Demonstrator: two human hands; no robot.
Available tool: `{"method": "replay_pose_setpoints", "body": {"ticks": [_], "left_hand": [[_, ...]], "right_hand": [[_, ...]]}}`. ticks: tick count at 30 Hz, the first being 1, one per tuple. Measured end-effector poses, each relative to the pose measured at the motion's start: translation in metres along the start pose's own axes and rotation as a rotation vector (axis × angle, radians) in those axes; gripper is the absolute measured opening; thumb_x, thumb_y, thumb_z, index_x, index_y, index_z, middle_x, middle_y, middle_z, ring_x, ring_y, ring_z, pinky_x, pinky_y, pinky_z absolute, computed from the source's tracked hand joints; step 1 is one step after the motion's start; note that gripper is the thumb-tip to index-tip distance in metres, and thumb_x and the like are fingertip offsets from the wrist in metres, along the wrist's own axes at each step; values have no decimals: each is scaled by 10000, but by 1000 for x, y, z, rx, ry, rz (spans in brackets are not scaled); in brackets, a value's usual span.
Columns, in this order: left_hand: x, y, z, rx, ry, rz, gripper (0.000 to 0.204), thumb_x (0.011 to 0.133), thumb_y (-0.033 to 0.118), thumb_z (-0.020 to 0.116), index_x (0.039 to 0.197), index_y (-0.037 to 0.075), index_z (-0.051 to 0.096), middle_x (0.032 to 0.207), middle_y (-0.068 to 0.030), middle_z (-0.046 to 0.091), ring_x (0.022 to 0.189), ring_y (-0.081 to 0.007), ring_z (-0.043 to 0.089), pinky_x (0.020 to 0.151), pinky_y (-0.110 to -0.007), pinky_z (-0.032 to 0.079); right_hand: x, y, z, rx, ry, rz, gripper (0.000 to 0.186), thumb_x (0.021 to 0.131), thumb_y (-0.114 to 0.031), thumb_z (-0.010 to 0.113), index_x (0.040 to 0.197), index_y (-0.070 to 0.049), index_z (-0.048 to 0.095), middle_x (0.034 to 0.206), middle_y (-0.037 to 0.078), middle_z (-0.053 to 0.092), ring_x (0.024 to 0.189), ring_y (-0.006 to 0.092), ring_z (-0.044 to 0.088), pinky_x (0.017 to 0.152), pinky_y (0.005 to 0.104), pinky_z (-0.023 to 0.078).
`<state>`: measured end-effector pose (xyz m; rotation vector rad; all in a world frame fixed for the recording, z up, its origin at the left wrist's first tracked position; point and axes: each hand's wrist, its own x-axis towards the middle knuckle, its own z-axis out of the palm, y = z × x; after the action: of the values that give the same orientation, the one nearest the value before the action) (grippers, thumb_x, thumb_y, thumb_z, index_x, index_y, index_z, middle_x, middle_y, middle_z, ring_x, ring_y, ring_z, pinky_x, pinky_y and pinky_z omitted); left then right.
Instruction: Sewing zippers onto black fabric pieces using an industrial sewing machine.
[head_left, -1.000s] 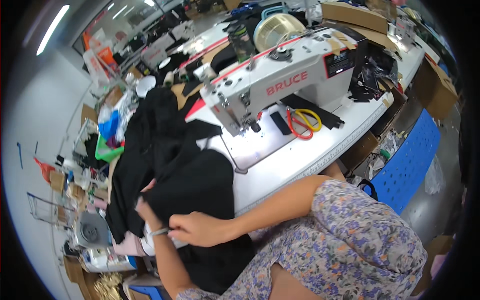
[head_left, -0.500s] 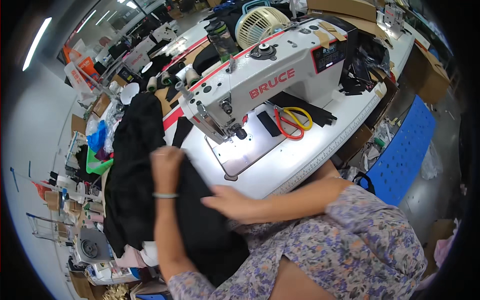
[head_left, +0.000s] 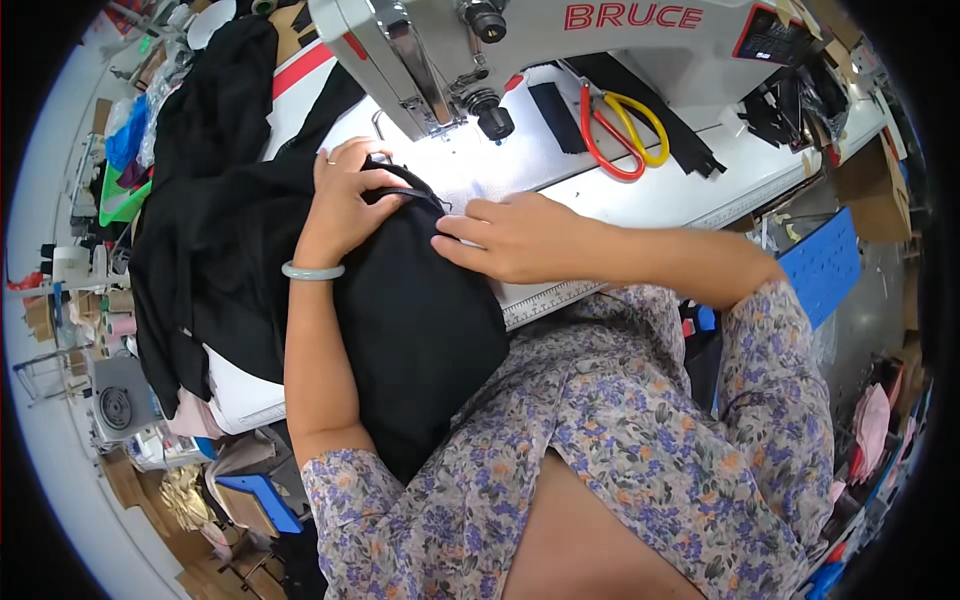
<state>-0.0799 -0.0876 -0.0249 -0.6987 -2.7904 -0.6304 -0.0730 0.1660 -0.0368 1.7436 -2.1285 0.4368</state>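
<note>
Black fabric (head_left: 415, 300), which looks like part of a garment, hangs over the table's front edge and runs across my lap. My left hand (head_left: 345, 200), with a pale bangle at the wrist, pinches its upper edge between thumb and fingers. Beside it, my right hand (head_left: 510, 238) holds the same edge at the corner, fingertips pressed together. A narrow dark strip (head_left: 405, 192) lies along that edge between the hands. Just beyond them is the sewing machine (head_left: 560, 50), its needle area (head_left: 455, 130) brightly lit and apart from the fabric.
Red-and-yellow-handled scissors (head_left: 625, 135) lie on the white table (head_left: 570, 200) near black fabric pieces (head_left: 560, 118). More of the black garment (head_left: 200, 200) is heaped at left. A green bin (head_left: 122, 195) stands behind it. A blue board (head_left: 825, 265) leans at right.
My view has dropped closer to the table. My left hand has gone from a raised fist to pinching the fabric's edge near the machine; my right hand has joined it there.
</note>
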Motion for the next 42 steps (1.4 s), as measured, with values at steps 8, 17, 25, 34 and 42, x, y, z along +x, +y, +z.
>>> {"method": "replay_pose_setpoints", "body": {"ticks": [8, 17, 25, 34, 42], "left_hand": [[12, 46, -12, 143, -136, 49, 132, 628, 113, 711, 680, 44, 611, 770, -83, 607, 805, -283, 585, 733, -386, 462], [34, 36, -5, 262, -142, -133, 151, 638, 102, 697, 758, 34, 635, 781, -119, 634, 794, -294, 602, 832, -364, 438], [22, 37, -13, 157, -199, -177, 175, 716, 151, 711, 885, 106, 701, 850, -30, 661, 874, -223, 556, 808, -365, 337], [24, 12, 6, 173, -27, -203, 216, 792, 301, 699, 822, 87, 711, 816, -18, 668, 902, -221, 568, 910, -468, 322], [24, 2, 16, 363, 70, -193, 223, 788, 263, 695, 907, 79, 652, 839, -73, 638, 896, -261, 579, 836, -468, 348]], "right_hand": [[-1, 14, 20, -45, 0, -147, 296, 699, -142, 591, 936, 32, 619, 994, 123, 640, 771, 169, 603, 509, 260, 500], [4, 13, 9, 51, -59, 93, 193, 707, -139, 596, 873, -44, 569, 1103, 148, 631, 831, 186, 586, 543, 283, 501], [3, 9, 8, 123, -90, 168, 130, 752, -135, 581, 870, -86, 556, 1164, 152, 600, 809, 196, 597, 667, 336, 488], [4, 8, 6, 139, -96, 173, 130, 751, -116, 570, 865, -56, 550, 1156, 155, 618, 729, 201, 608, 606, 325, 493], [-3, 7, 1, 59, -142, 153, 222, 728, -107, 588, 929, -14, 579, 1138, 156, 635, 710, 173, 622, 581, 299, 496]]}}
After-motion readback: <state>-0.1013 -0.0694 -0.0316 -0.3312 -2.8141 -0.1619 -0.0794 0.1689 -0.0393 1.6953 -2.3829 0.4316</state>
